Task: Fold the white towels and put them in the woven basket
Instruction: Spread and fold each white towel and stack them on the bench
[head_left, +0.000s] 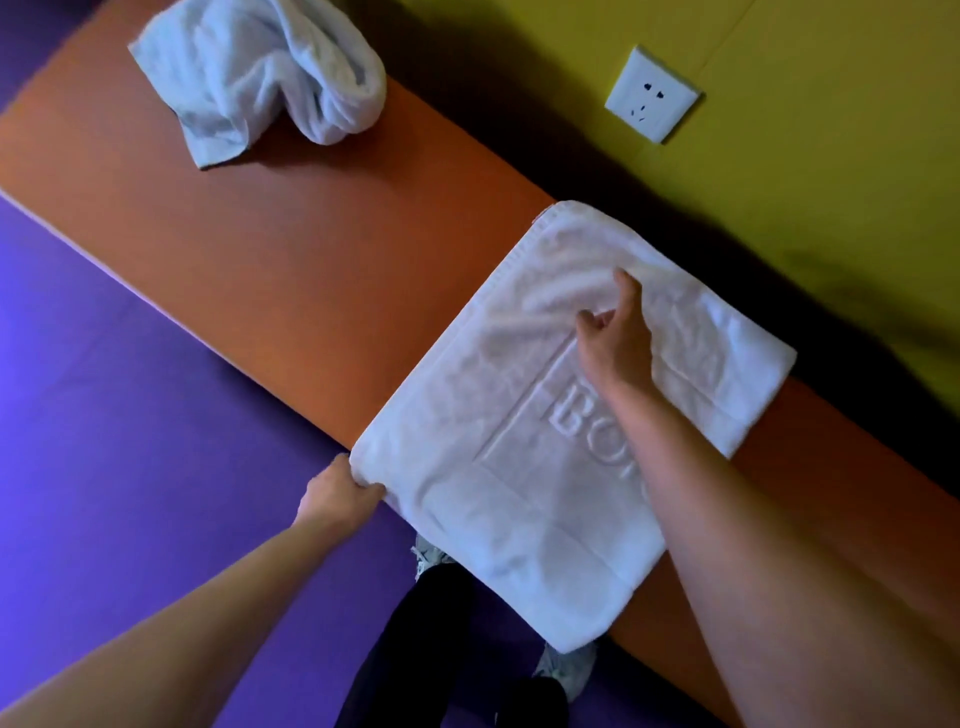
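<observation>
A white towel (498, 415) with raised lettering lies spread across the orange bench (291, 260), its near part hanging over the front edge. My left hand (337, 493) pinches the towel's near left corner at the bench edge. My right hand (615, 332) rests on the towel's far half, thumb and fingertips gathering a ridge of cloth. A second white towel (260, 73) lies crumpled at the bench's far left end. No woven basket is in view.
The bench runs along a yellow wall with a white power socket (652, 93). Purple floor (130, 441) lies in front of the bench. My dark trouser legs and grey shoes (566, 670) show below the towel.
</observation>
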